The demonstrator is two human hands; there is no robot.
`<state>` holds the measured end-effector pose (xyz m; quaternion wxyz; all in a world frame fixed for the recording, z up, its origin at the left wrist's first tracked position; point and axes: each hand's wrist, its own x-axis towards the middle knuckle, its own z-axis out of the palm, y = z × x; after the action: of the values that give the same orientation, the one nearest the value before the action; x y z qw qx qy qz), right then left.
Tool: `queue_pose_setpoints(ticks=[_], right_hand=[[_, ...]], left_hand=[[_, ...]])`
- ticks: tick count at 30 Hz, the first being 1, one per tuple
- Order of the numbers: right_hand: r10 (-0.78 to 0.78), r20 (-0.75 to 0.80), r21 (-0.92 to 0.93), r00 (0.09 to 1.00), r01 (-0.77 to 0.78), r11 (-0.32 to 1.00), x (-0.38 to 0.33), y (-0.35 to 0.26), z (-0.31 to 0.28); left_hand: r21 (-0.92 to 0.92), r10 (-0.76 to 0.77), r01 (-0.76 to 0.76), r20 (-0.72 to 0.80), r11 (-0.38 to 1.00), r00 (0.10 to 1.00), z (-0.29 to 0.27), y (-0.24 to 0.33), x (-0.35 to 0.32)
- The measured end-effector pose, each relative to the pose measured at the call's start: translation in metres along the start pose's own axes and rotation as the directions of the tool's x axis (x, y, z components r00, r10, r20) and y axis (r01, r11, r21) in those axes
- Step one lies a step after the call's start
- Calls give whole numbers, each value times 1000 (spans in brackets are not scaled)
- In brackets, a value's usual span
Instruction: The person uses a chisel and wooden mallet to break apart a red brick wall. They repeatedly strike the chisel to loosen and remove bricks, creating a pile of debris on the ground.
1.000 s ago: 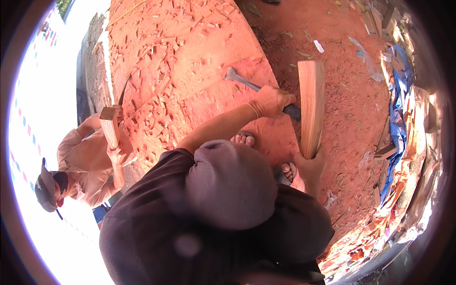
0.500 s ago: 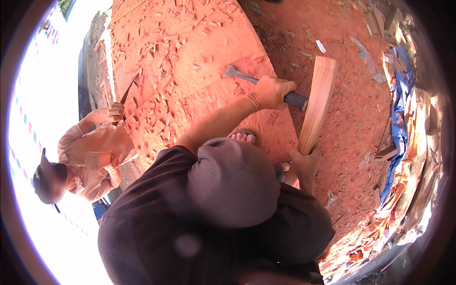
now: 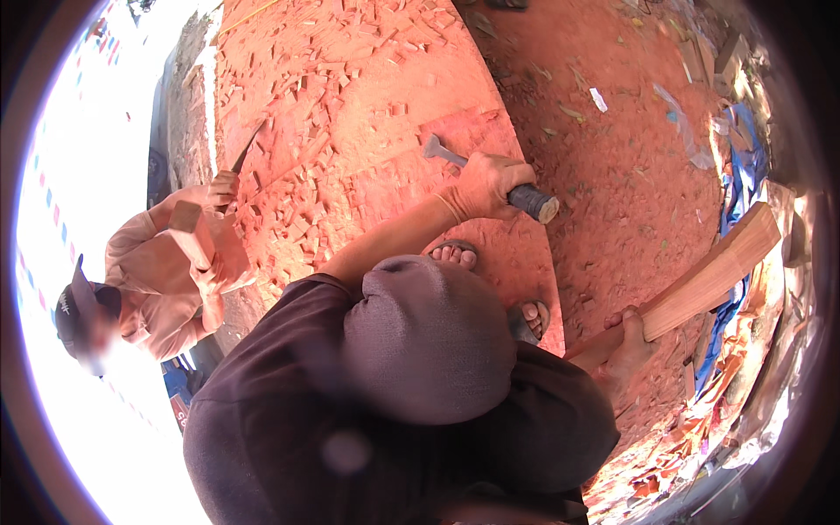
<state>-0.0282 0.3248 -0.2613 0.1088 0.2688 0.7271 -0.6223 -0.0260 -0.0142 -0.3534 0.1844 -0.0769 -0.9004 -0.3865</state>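
My left hand (image 3: 486,184) is closed around the dark handle of a small hatchet (image 3: 437,149), whose metal head points up and left over the red ground. My right hand (image 3: 626,337) grips the lower end of a long, pale wooden plank (image 3: 709,276), which slants up to the right, off the ground. The two hands are well apart. My sandalled feet (image 3: 453,254) show between them, and my hooded head and dark shirt hide the lower middle of the view.
Many wood chips (image 3: 332,105) lie on the red ground. At the left a crouching co-worker (image 3: 157,280) holds a wooden piece (image 3: 192,232) and a blade (image 3: 248,149). Blue sheeting (image 3: 744,175) and scrap wood line the right edge.
The plank stood upright next to the hatchet; my right hand has swung it out to the right and tilted it. The hatchet hand stayed about in place. The co-worker's wooden piece shifted.
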Motion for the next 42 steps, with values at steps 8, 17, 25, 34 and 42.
queue_pose_setpoints(ticks=[8, 17, 25, 34, 42], right_hand=[[-100, 53, 22, 994, 99, 995, -9, 4, 7], [-487, -86, 401, 869, 478, 782, -1, -98, 6], [-164, 476, -329, 864, 348, 878, -13, 26, 100], [-537, -160, 586, 828, 517, 623, 10, -142, 23], [-169, 392, -443, 904, 346, 827, 8, 35, 98]], left_hand=[[53, -69, 73, -74, 996, 995, 0, -7, 20], [74, -86, 91, -68, 993, 994, 14, -10, 29], [84, -122, 129, -75, 988, 990, 11, -11, 21], [131, -76, 84, -63, 988, 995, 19, -16, 22], [187, -137, 96, 219, 978, 966, 21, -24, 6]])
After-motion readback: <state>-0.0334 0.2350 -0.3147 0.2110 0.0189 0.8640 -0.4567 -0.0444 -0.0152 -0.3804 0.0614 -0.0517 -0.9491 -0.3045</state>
